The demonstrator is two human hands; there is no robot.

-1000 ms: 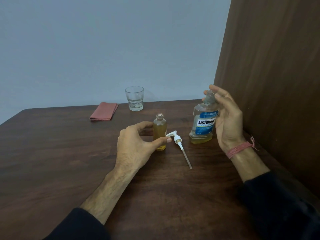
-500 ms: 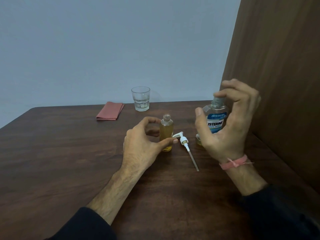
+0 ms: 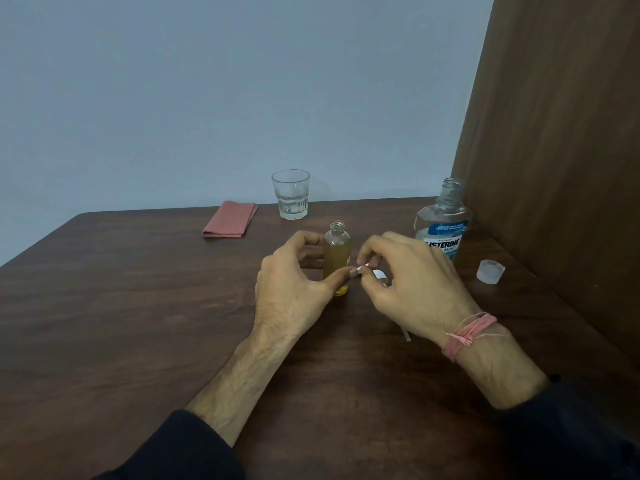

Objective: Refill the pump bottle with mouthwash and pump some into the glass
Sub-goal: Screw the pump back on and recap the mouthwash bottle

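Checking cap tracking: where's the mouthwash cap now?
In the head view, the cap sits alone on the table at far right, just right of the mouthwash bottle, near the wooden side panel.

A dark brown wooden table [image 3: 114, 327] fills the lower part of the view, its grain running across and its far left corner rounded. On the far side of it, left of the middle, lies a folded pink cloth [image 3: 230, 219], flat on the wood and turned at a slight angle, its near edge showing a stitched hem. Behind the table stands a plain pale blue-grey wall [image 3: 225, 91], which takes up most of the upper view. Along the right side rises a brown wooden panel [image 3: 561, 140], upright, with fine vertical grain; it meets the table's right edge and stands in front of the wall.
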